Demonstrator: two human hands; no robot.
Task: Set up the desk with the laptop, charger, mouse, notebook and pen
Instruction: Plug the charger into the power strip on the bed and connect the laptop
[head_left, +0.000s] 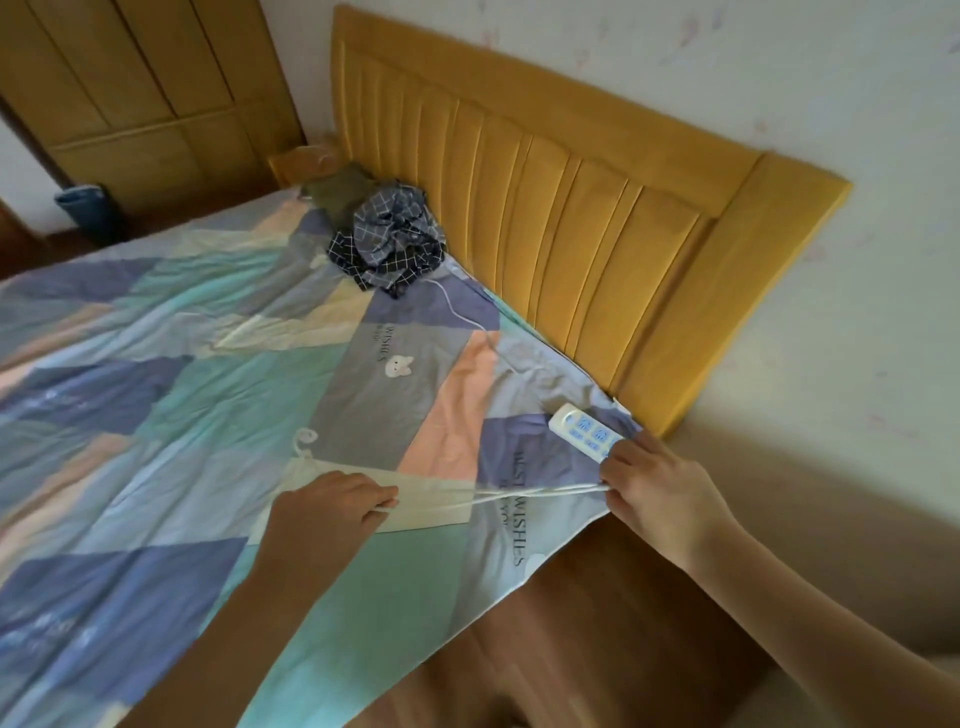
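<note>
While a person leans over the corner of a bed (171, 332) spread with a patchwork sheet, both hands work a white cable (540, 491) stretched taut between them. Judging by the loops, the cable is being gathered or untangled so it can be carried to the desk; whether it is the charger lead or the cord of the power strip, I cannot tell. Their left hand (332, 506) has its fingers curled round the cable's strands, resting on a cream patch of the sheet. Their right hand (657, 486) pinches the other end at the bed's edge, its fingertips touching the white power strip (584, 428) lying just beside it. No desk, laptop, mouse, notebook or pen is in sight. Crumpled checked clothes (395, 241) sit near the yellow headboard (571, 197).
</note>
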